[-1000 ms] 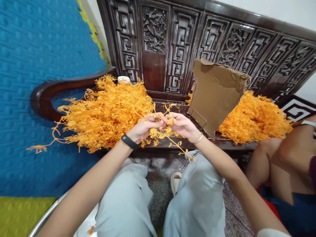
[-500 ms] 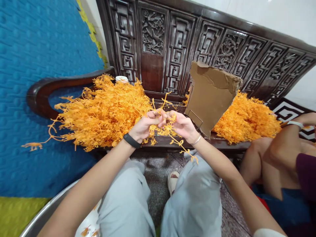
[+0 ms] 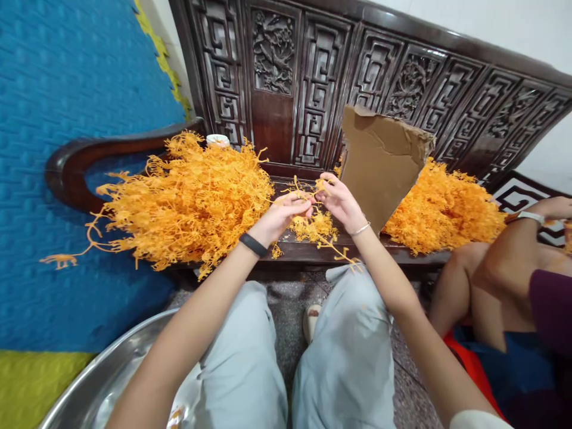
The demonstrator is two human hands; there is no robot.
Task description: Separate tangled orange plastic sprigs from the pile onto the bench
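1. Left hand (image 3: 281,217): fingers curled, pinching thin orange plastic sprigs (image 3: 313,223) at the fingertips. A black band sits on the wrist.
2. Right hand (image 3: 342,199): fingers closed on the same cluster of sprigs from the other side, fingertips close to those of the left hand. A thin bracelet is on the wrist.
3. The sprigs hang between and below both hands, above the front edge of the dark wooden bench (image 3: 308,253). One loose strand trails down past the bench edge toward the right knee.
4. Large orange pile (image 3: 187,202) lies on the bench just left of the hands, spilling over the curved armrest (image 3: 71,167).
5. Torn cardboard sheet (image 3: 379,164) stands tilted just right of the right hand, against the carved backrest (image 3: 313,77).
6. Second orange pile (image 3: 442,211) lies behind and right of the cardboard.
7. Small white cup (image 3: 217,140) shows behind the left pile; contents cannot be made out.
8. Metal basin (image 3: 102,381) at lower left, beside the left knee.
9. Another person's arm (image 3: 513,256) and knee at far right, well apart from both hands.
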